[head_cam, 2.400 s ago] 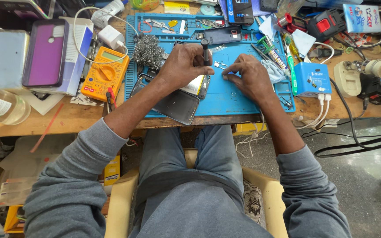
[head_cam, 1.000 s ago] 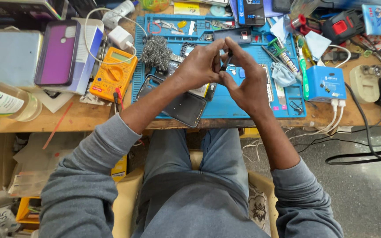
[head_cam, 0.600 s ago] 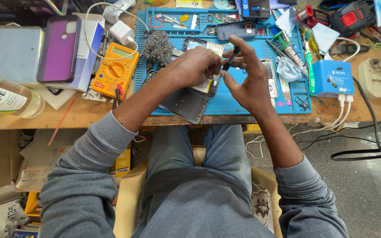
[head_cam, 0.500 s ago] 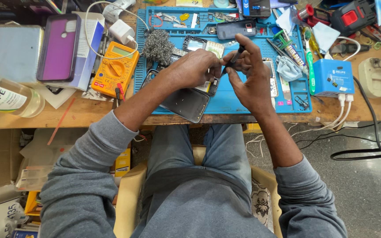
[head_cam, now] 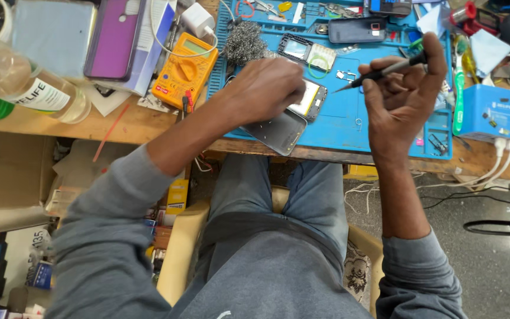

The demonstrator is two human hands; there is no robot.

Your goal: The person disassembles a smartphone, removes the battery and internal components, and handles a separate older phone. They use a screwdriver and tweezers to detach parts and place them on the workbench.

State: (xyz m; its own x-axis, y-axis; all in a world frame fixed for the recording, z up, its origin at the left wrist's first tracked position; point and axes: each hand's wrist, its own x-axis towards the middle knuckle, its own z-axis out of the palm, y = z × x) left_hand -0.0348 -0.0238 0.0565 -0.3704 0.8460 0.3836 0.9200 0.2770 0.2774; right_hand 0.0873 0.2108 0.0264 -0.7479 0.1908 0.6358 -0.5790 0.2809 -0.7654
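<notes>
Wooden worktop [head_cam: 131,127], pretty cluttered, with a blue mat [head_cam: 337,127] laid across the middle and grey floor showing below on the right. I only get the head view, so here's what's in it.

My left hand [head_cam: 264,88] is pressed down, fingers curled, on an opened phone [head_cam: 284,121] that sits at the near edge of the mat, one corner hanging just over the worktop edge. I can see a pale panel inside the phone just past the knuckles. My right hand [head_cam: 402,94] is raised a bit to the right of it, clamped around a thin dark screwdriver [head_cam: 379,72], tip aimed left toward the phone but not touching it.

Other stuff: an orange multimeter [head_cam: 185,71] just left of the mat, a ball of steel wool [head_cam: 244,42] behind my left hand, a purple phone case [head_cam: 115,36] further left, a clear bottle [head_cam: 28,88] lying at the far left, and a blue box [head_cam: 491,112] on the right with white cables plugged in. A small frame part [head_cam: 307,52] lies on the mat behind the phone.
</notes>
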